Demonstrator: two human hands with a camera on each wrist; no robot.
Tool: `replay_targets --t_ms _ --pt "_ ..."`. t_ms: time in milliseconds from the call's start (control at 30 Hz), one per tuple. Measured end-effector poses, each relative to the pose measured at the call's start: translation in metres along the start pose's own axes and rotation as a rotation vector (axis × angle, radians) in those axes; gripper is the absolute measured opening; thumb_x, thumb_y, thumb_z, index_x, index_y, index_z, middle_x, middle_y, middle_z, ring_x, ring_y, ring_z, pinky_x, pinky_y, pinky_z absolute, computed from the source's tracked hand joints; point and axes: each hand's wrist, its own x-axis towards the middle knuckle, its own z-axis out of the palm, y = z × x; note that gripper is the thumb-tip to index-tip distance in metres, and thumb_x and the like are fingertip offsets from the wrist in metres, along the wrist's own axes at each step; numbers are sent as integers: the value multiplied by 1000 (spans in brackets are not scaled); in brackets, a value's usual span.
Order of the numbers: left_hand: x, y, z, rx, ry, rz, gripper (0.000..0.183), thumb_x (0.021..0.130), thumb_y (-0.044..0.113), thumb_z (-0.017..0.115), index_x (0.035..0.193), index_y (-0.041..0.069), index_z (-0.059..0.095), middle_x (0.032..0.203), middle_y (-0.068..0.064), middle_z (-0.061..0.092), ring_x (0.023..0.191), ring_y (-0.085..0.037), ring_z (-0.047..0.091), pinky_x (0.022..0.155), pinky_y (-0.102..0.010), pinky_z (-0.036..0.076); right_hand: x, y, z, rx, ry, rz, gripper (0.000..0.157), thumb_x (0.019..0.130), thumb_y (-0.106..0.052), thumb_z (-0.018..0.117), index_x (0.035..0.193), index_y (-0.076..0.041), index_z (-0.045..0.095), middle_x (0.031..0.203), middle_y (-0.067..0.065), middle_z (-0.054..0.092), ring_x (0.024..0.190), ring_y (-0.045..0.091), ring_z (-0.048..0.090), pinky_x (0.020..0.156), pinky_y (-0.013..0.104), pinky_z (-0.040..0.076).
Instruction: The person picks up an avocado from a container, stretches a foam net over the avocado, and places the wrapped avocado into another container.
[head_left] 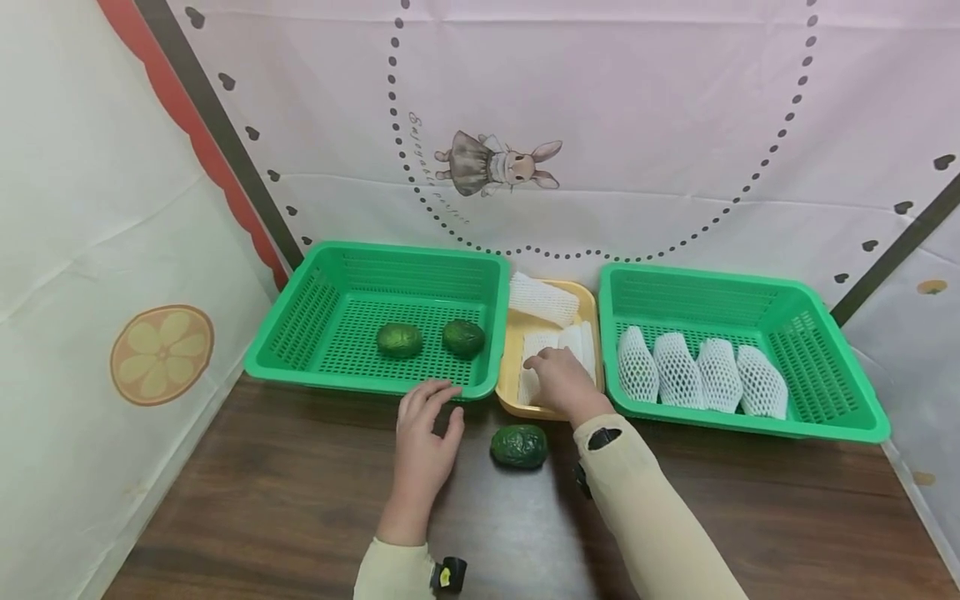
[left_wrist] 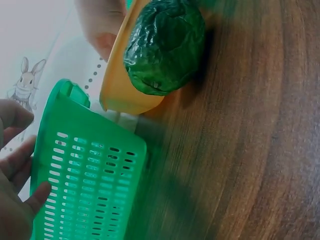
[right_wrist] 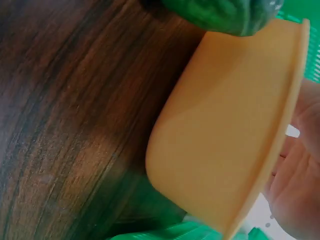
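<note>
My right hand (head_left: 566, 382) reaches down into the yellow tray (head_left: 512, 398), over the white foam net sleeves (head_left: 536, 343) lying there. In the right wrist view its fingertips are hidden behind the tray's wall, so I cannot tell whether they pinch a sleeve. A dark green, wrinkled avocado (head_left: 519, 447) lies on the table just in front of the tray, between the two forearms. My left hand (head_left: 423, 437), fingers loosely spread and holding nothing, hovers by the front rim of the left green basket (head_left: 300, 377).
Two avocados, one (head_left: 399, 340) left of the other (head_left: 463, 338), lie in the left basket. The right green basket (head_left: 825, 429) holds several fruits in white net sleeves (head_left: 678, 371) in a row. Another foam sleeve (head_left: 543, 298) leans across the tray's back. A printed cloth (head_left: 637, 125) hangs behind.
</note>
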Motion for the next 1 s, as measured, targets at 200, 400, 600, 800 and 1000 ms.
replay_targets --t_ms 200,400,600,800,1000 --pt "-1 0 0 12 -61 -52 24 85 7 65 109 9 66 121 -6 52 123 -29 34 92 -48 39 4 5 6 -64 -17 18 52 72 -20 77 120 -10 60 123 14 52 116 33 47 106 56 13" --pt "0 1 1 46 -143 -80 29 85 11 67 114 13 65 125 -7 45 127 -32 27 80 -44 46 6 10 6 -97 -57 34 51 76 -17 70 124 -10 57 122 13 53 116 34 47 106 58 10" --pt "1 2 -2 33 -169 -81 30 85 12 67 115 13 64 125 -7 44 128 -32 25 85 -46 44 6 10 3 -70 -54 45 43 74 -16 68 117 -8 63 118 12 57 114 32 49 108 54 9" --pt "0 0 -2 27 -188 -96 33 85 13 66 118 13 62 127 -6 42 129 -29 23 93 -51 38 6 12 3 -13 10 27 10 75 -7 63 68 -11 68 76 1 64 90 22 60 109 48 15" --pt "0 -3 -2 24 -201 -99 34 86 14 66 120 14 61 128 -6 41 130 -28 22 95 -51 36 4 13 4 17 -12 15 8 72 -15 73 67 -15 67 79 -3 62 89 18 58 108 50 14"
